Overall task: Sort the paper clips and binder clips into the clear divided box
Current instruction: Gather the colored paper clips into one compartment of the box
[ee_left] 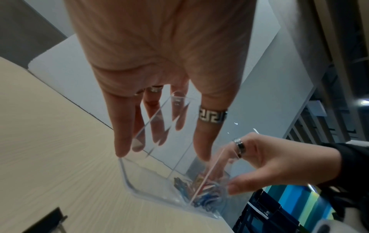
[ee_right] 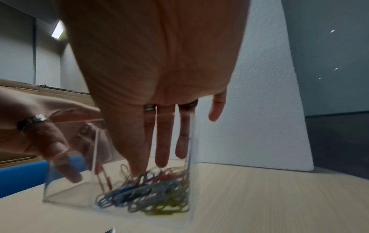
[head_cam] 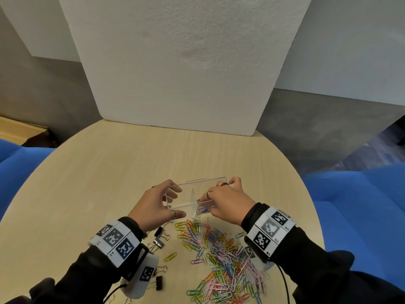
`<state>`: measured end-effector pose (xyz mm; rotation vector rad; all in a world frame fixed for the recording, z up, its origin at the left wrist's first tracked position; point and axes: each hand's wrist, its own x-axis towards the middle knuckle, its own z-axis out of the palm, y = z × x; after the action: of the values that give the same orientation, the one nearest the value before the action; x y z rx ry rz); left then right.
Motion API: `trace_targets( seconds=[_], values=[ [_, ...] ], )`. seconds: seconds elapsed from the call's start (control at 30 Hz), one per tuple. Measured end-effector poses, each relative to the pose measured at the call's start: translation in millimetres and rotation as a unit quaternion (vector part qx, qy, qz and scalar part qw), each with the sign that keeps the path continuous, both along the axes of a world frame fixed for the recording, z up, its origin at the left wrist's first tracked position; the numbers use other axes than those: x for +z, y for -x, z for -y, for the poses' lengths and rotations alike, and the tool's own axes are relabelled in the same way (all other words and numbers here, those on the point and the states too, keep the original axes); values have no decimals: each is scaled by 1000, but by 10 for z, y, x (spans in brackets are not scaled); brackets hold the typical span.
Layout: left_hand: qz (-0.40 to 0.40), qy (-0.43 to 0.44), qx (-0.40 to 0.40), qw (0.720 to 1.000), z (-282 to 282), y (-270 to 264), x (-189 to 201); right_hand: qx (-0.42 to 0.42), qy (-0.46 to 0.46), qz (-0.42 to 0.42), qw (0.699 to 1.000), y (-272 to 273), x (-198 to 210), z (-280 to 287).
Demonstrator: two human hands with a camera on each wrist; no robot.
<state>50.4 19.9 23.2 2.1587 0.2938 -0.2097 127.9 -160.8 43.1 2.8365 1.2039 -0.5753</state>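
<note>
Both hands grip the clear divided box (head_cam: pixel 197 195): left hand (head_cam: pixel 151 202) one end; right hand (head_cam: pixel 228 202) the other.

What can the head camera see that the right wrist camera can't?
Only the head view shows the big pile of loose paper clips and the black binder clips lying on the table. Only the right wrist view shows, up close, the colourful clips in the box under the right hand's fingers. Both show the clear box, held by the left hand and the right hand.
</note>
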Motion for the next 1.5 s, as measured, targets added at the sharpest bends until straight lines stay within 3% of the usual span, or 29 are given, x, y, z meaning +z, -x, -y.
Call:
trace_targets(
  seconds=[0.2,0.3,0.43,0.57,0.7,0.77,0.87,1.03,1.2,1.5],
  values=[
    [-1,3,10,1000,-40,10,-29,17,-59,-9,998,-102,165,160],
    [-3,4,5,1000,-21,1,-31,59,-14,-19,998,-77,115,136],
    [-1,0,-4,1000,13,-13,-33,92,92,62,990,-99,35,148],
    [0,3,3,1000,8,-28,-37,95,46,102,989,-136,45,182],
    [5,3,4,1000,20,-39,-44,99,77,121,985,-113,-14,152],
    [5,1,1,1000,34,-42,-47,73,54,63,994,-119,-51,133],
    [-1,18,7,1000,16,-55,-36,-1,-56,-34,998,-146,-18,148],
    [-21,56,3,998,-102,-135,46,-19,-140,34,989,-207,202,265],
    [-32,77,-21,996,-201,-280,210,18,-43,87,995,-335,434,258],
    [-6,27,-55,998,-156,-468,420,23,63,-28,997,-481,563,53]
  ],
)
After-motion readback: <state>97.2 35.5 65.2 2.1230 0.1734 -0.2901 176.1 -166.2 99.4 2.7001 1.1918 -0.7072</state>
